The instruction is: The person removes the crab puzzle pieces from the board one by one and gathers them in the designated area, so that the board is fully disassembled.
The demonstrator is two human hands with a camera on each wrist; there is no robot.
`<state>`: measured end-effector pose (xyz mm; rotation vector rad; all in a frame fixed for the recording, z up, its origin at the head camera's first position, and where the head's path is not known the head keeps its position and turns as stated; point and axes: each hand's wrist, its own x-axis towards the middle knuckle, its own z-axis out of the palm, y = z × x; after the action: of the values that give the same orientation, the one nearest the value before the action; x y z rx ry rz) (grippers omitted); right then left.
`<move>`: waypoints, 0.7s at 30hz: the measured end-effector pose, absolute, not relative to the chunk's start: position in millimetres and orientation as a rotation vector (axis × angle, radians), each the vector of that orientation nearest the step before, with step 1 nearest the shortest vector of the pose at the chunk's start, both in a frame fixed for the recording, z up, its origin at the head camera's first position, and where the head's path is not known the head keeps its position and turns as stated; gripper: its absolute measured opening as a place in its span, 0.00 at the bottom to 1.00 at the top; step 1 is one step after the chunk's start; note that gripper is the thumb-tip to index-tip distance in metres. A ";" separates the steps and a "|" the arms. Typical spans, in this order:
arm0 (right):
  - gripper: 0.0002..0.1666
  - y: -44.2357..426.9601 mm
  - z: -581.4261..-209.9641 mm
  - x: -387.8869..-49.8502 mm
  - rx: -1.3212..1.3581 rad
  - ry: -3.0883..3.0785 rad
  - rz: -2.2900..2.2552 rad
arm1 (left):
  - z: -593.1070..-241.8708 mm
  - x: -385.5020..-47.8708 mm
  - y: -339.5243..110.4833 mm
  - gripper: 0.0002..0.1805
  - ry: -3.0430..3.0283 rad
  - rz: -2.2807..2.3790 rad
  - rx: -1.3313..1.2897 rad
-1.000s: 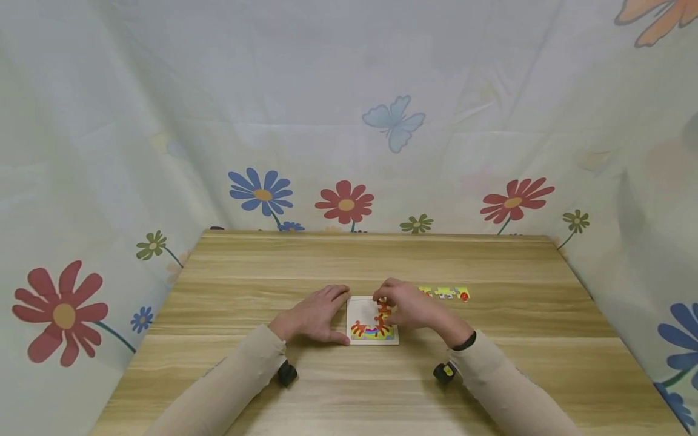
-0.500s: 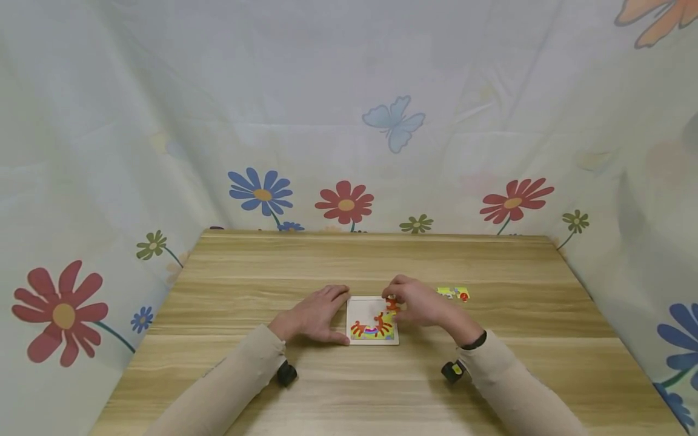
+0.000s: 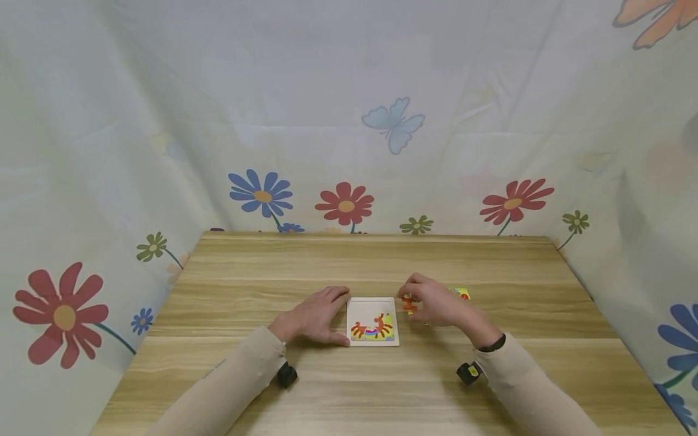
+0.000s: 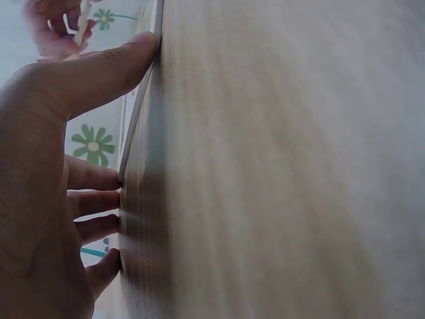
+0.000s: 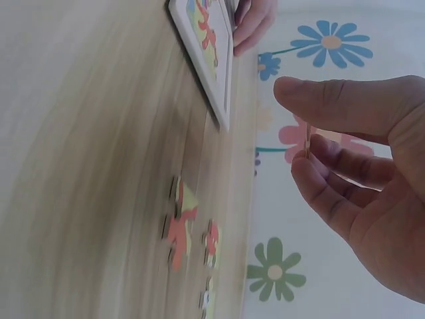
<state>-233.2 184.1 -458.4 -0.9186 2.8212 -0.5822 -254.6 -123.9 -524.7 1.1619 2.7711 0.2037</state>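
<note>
A small white puzzle tray [image 3: 364,306] lies on the table, with joined puzzle pieces [image 3: 372,331] along its near side, showing orange-red legs and a rainbow band. My left hand [image 3: 318,316] touches the tray's left edge. Its thumb is at the near corner and its fingers are at the far one, spread apart. Just right of the tray, my right hand [image 3: 436,303] pinches an orange and yellow puzzle piece [image 3: 408,304] between thumb and fingers. The right wrist view shows this piece edge-on, lifted off the table.
Loose puzzle pieces [image 5: 179,229] lie on the table beyond the right hand, which partly hides them in the head view. One yellow piece with red [image 3: 462,293] shows there. A flower-printed curtain [image 3: 305,133] surrounds the wooden table [image 3: 349,260].
My right hand has moved right, out of the tray, carrying the orange piece from its right side. It now covers more of the loose pieces. The left hand has stayed at the tray's edge.
</note>
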 end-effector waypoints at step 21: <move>0.27 224.3 -470.4 -223.5 -0.820 2.865 -0.589 | -525.1 -255.3 -124.4 0.60 2.770 0.187 1.167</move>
<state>-223.5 224.3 -470.4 -0.8203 2.8651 -0.5894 -255.3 -124.4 -525.1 1.1672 2.7699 0.1867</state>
